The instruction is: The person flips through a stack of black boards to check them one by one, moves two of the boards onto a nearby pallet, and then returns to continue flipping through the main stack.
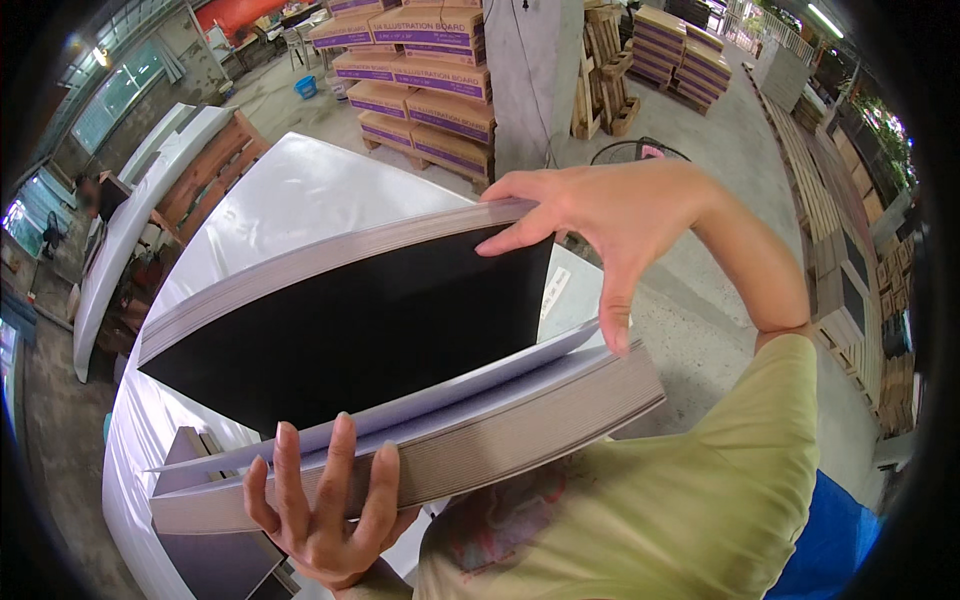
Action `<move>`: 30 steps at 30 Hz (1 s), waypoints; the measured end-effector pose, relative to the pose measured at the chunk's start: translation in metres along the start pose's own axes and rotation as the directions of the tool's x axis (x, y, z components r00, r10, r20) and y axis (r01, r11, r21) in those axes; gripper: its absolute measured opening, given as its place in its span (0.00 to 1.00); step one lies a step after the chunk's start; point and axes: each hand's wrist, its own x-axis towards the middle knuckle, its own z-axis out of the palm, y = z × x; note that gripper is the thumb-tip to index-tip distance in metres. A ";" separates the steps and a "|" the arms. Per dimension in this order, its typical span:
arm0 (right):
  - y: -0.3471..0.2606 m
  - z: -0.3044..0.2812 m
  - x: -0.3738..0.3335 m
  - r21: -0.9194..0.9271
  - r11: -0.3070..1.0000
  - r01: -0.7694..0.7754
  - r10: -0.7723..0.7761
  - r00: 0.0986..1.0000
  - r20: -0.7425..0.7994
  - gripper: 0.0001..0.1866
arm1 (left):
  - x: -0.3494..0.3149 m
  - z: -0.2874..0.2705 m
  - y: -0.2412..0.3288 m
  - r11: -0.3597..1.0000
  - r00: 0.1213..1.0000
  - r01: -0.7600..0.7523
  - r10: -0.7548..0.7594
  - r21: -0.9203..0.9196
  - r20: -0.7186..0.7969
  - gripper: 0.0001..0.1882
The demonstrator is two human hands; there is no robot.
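A thick stack of boards [530,425] with pale grey-brown edges lies tilted close to my body. My left hand [335,515] grips its lower left side, fingers spread across the layered edges. Along the top of this stack a thin white sheet [440,388] stands slightly apart. Beyond it leans a second stack, the black-faced boards [350,325], its layered edge uppermost. My right hand [610,225] reaches over that stack's upper right corner. Its fingertips press on the edge and black face, while the thumb stretches down to the nearer stack.
A white-covered table [310,190] lies under the boards, with more dark boards [205,560] at its lower left. Stacked cartons [425,85] stand beside a concrete pillar [535,85]. A fan [640,151] is behind my right hand. A person [105,195] is at the far left.
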 end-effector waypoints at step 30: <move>0.008 0.019 -0.002 0.166 0.954 0.248 -0.186 0.929 -0.320 0.20 | -0.004 0.005 -0.004 0.995 0.992 -0.098 0.099 0.014 -0.082 0.20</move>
